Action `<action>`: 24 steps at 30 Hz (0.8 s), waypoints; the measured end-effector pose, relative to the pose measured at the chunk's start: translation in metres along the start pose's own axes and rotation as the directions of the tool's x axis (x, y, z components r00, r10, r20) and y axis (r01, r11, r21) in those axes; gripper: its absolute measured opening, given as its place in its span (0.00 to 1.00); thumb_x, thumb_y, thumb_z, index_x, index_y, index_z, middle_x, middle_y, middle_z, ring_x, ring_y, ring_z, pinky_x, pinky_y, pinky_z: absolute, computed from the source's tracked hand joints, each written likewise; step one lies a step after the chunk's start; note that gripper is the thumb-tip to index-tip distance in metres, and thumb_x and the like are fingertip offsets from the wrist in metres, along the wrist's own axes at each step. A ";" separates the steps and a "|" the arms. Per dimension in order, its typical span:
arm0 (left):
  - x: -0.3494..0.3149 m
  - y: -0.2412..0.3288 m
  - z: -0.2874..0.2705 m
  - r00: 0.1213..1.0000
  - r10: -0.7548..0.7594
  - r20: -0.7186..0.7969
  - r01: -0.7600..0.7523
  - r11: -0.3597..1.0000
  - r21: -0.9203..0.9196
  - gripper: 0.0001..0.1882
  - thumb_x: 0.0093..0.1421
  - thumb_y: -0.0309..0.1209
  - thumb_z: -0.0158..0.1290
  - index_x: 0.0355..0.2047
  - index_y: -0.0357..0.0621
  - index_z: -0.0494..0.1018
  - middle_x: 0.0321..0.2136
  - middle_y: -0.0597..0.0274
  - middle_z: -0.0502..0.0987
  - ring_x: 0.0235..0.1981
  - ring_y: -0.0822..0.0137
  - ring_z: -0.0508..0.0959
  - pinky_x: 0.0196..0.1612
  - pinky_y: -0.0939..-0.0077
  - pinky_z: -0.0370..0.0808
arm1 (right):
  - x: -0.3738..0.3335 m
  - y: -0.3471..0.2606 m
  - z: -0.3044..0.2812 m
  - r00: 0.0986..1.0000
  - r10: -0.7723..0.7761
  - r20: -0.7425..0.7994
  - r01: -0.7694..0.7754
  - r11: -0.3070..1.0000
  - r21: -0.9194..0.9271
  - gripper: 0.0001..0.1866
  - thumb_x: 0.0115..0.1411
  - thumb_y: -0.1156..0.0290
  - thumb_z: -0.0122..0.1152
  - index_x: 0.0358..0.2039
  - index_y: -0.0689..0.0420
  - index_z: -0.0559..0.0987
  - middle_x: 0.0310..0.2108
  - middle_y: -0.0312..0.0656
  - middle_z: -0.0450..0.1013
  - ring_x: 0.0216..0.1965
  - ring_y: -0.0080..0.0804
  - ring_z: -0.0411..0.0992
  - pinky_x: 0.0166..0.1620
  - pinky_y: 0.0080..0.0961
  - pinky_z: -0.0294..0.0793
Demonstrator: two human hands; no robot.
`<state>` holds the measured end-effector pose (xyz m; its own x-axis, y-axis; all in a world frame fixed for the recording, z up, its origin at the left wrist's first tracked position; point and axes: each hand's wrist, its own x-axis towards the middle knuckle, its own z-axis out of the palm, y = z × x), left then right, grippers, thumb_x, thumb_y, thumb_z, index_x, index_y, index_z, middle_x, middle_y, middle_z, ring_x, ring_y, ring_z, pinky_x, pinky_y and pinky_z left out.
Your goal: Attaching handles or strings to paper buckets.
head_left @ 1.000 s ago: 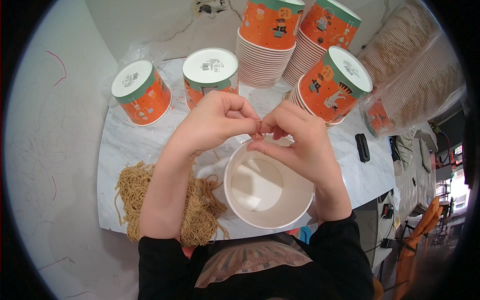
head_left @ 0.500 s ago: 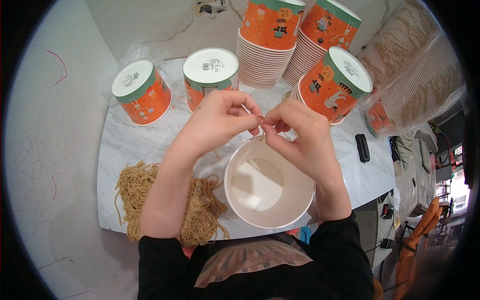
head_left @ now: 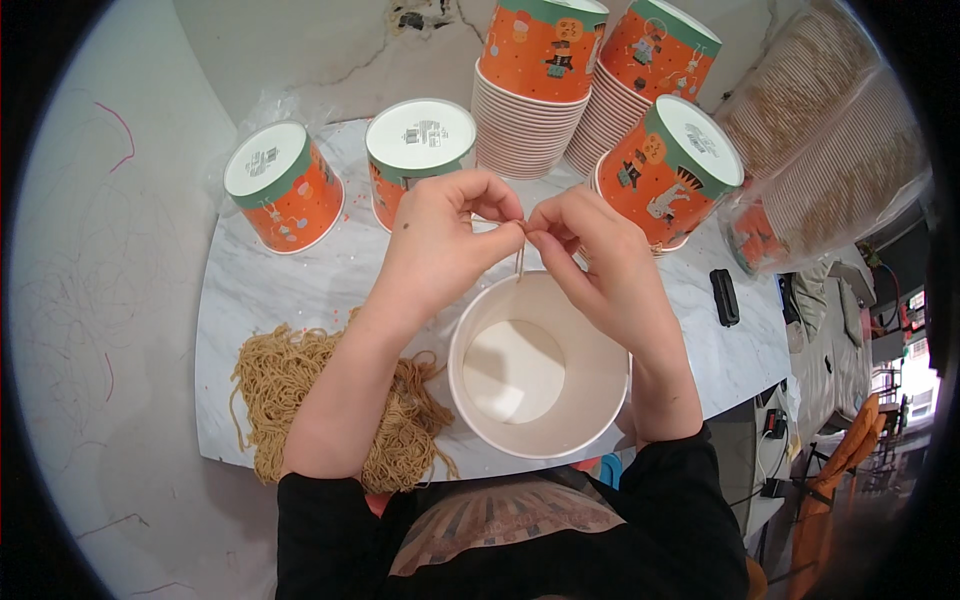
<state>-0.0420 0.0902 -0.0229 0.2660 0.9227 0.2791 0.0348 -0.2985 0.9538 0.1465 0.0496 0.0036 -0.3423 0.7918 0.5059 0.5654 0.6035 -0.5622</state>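
Note:
My left hand (head_left: 450,235) and my right hand (head_left: 592,255) meet fingertip to fingertip, both pinching a thin tan string (head_left: 520,258). Its loose ends hang down from the pinch, just over the far rim of a white paper bucket (head_left: 600,400). The bucket stands upright at the table's near side, and its inside shows only the bare bottom. Under and beside my left forearm lies a tangled heap of tan string (head_left: 280,385). How the string runs between my fingertips is partly hidden.
Upside-down orange-and-green paper buckets (head_left: 290,205) stand at the back left, with tall nested stacks (head_left: 530,120) behind. Another tilted bucket (head_left: 655,175) is beyond my right hand. Plastic-wrapped stacks (head_left: 830,160) lean at the right, and a small black object (head_left: 725,297) lies on the marble-patterned table (head_left: 245,300).
My fingertips have come closer together and slightly higher around the string. Its hanging ends now show more plainly above the bucket's rim. The buckets and heap stay in place.

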 end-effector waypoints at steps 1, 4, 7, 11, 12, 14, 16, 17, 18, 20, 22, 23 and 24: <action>0.001 0.000 0.001 0.999 0.033 -0.019 -0.034 0.998 -0.050 0.04 0.52 0.23 0.60 0.29 0.38 0.77 0.27 0.68 0.81 0.28 0.79 0.75 0.32 0.82 0.71 | 0.000 0.000 0.000 1.000 0.001 -0.001 -0.001 1.000 -0.002 0.06 0.60 0.77 0.63 0.37 0.61 0.75 0.33 0.44 0.74 0.31 0.40 0.77 0.34 0.31 0.76; 0.004 0.001 0.001 0.999 -0.041 0.022 0.043 0.990 -0.135 0.04 0.55 0.20 0.59 0.31 0.38 0.75 0.29 0.69 0.79 0.32 0.81 0.77 0.34 0.86 0.72 | 0.002 0.003 0.001 1.000 -0.002 -0.013 0.002 1.000 0.024 0.05 0.62 0.77 0.60 0.38 0.61 0.74 0.33 0.45 0.73 0.31 0.43 0.76 0.33 0.33 0.75; 0.006 -0.004 0.002 0.999 0.020 0.047 -0.007 0.964 -0.268 0.05 0.58 0.20 0.58 0.35 0.39 0.75 0.32 0.69 0.78 0.35 0.82 0.77 0.38 0.87 0.74 | 0.002 0.007 0.002 0.999 -0.038 -0.027 0.038 0.999 0.007 0.06 0.63 0.78 0.59 0.39 0.61 0.73 0.33 0.45 0.73 0.31 0.42 0.76 0.33 0.31 0.75; 0.006 -0.005 0.005 0.996 0.042 0.081 -0.011 0.937 -0.350 0.06 0.61 0.20 0.58 0.37 0.39 0.74 0.34 0.68 0.78 0.37 0.80 0.78 0.40 0.85 0.76 | 0.003 0.003 0.001 0.988 0.152 -0.018 -0.146 0.972 0.185 0.04 0.66 0.78 0.57 0.40 0.61 0.72 0.31 0.44 0.74 0.29 0.34 0.76 0.33 0.28 0.75; 0.006 -0.004 0.004 0.995 0.027 0.097 0.009 0.936 -0.352 0.06 0.61 0.20 0.59 0.38 0.39 0.74 0.35 0.68 0.78 0.38 0.80 0.78 0.41 0.84 0.77 | 0.003 0.003 0.000 0.979 0.206 -0.006 -0.198 0.950 0.242 0.04 0.67 0.78 0.56 0.41 0.61 0.72 0.30 0.44 0.75 0.29 0.31 0.76 0.33 0.26 0.75; 0.007 -0.005 0.003 0.993 0.013 0.114 0.028 0.935 -0.354 0.06 0.61 0.21 0.59 0.38 0.39 0.74 0.35 0.68 0.78 0.38 0.80 0.79 0.41 0.83 0.78 | 0.003 0.004 0.000 0.977 0.212 -0.004 -0.204 0.942 0.265 0.03 0.67 0.78 0.55 0.41 0.61 0.72 0.29 0.43 0.75 0.28 0.29 0.76 0.33 0.25 0.75; 0.009 -0.007 0.002 0.991 0.016 0.132 0.030 0.941 -0.338 0.06 0.61 0.21 0.60 0.38 0.39 0.75 0.35 0.67 0.79 0.39 0.78 0.80 0.42 0.83 0.78 | 0.003 0.006 0.000 0.976 0.218 -0.001 -0.209 0.934 0.289 0.03 0.68 0.78 0.55 0.41 0.61 0.72 0.29 0.42 0.76 0.28 0.26 0.75 0.33 0.24 0.75; 0.009 -0.007 0.001 0.991 0.016 0.132 0.030 0.941 -0.338 0.06 0.61 0.21 0.60 0.38 0.39 0.75 0.35 0.67 0.79 0.39 0.78 0.80 0.42 0.83 0.78 | 0.003 0.007 0.000 0.974 0.224 0.014 -0.216 0.918 0.331 0.03 0.68 0.78 0.55 0.41 0.61 0.72 0.29 0.40 0.76 0.28 0.24 0.75 0.33 0.23 0.75; 0.009 -0.007 0.000 0.988 0.002 0.156 0.055 0.932 -0.359 0.07 0.61 0.21 0.61 0.38 0.39 0.75 0.35 0.67 0.79 0.39 0.78 0.80 0.42 0.83 0.78 | 0.003 0.008 0.000 0.973 0.230 0.030 -0.224 0.901 0.372 0.04 0.67 0.78 0.56 0.41 0.61 0.72 0.29 0.39 0.76 0.28 0.22 0.75 0.33 0.21 0.74; 0.009 -0.008 -0.003 0.984 -0.012 0.179 0.080 0.922 -0.379 0.07 0.61 0.21 0.62 0.39 0.39 0.75 0.36 0.66 0.80 0.38 0.77 0.80 0.43 0.82 0.78 | 0.004 0.012 -0.001 0.974 0.224 0.042 -0.222 0.892 0.393 0.04 0.67 0.78 0.57 0.41 0.61 0.72 0.29 0.37 0.76 0.29 0.21 0.75 0.33 0.19 0.74; 0.010 -0.008 -0.005 0.977 -0.043 0.211 0.130 0.896 -0.424 0.08 0.60 0.22 0.63 0.39 0.38 0.76 0.36 0.64 0.81 0.38 0.77 0.81 0.43 0.83 0.78 | 0.005 0.013 -0.002 0.975 0.218 0.055 -0.220 0.883 0.414 0.05 0.67 0.77 0.58 0.42 0.61 0.73 0.29 0.36 0.76 0.29 0.19 0.75 0.33 0.18 0.74; 0.009 -0.008 -0.005 0.977 -0.042 0.211 0.130 0.896 -0.424 0.08 0.60 0.22 0.63 0.39 0.38 0.76 0.36 0.64 0.81 0.38 0.77 0.81 0.43 0.83 0.78 | 0.006 0.012 -0.003 0.970 0.235 0.059 -0.237 0.869 0.435 0.05 0.67 0.77 0.59 0.41 0.61 0.73 0.29 0.34 0.75 0.29 0.17 0.74 0.32 0.17 0.74; 0.009 -0.006 -0.006 0.974 -0.062 0.219 0.153 0.889 -0.431 0.09 0.60 0.22 0.63 0.40 0.37 0.77 0.36 0.64 0.81 0.39 0.76 0.81 0.43 0.83 0.79 | 0.006 0.011 -0.003 0.966 0.251 0.064 -0.252 0.854 0.456 0.05 0.66 0.77 0.60 0.40 0.62 0.73 0.29 0.33 0.75 0.28 0.16 0.73 0.32 0.16 0.74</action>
<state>-0.0456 0.1018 -0.0255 0.4683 0.8632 0.1886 -0.3431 -0.0190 0.9391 0.1527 0.0608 0.0029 -0.2364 0.9224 0.3054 0.2270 0.3581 -0.9057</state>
